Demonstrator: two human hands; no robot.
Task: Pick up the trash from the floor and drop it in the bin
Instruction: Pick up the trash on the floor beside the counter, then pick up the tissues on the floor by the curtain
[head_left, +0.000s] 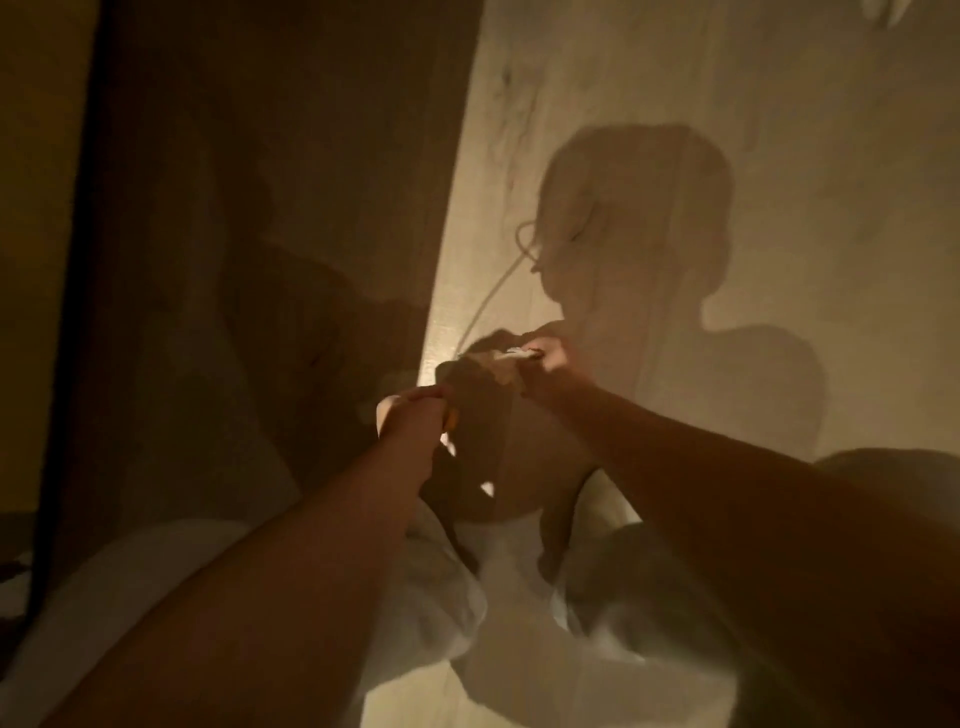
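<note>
The light is dim and the picture is blurred. A brown, bag-like thing (483, 400) hangs between my hands above the pale floor (649, 104). My left hand (415, 421) is closed on its near left edge, with a small orange bit (453, 419) showing at the fingers. My right hand (548, 358) is closed at its far right edge, pinching a small whitish scrap (514, 353). Whether the brown thing is the bin I cannot tell.
A thin cable (493, 291) curls across the floor beyond my hands. A dark wooden panel (260, 208) rises on the left. My shadow falls on the floor ahead. Pale cloth (431, 597) lies under my arms.
</note>
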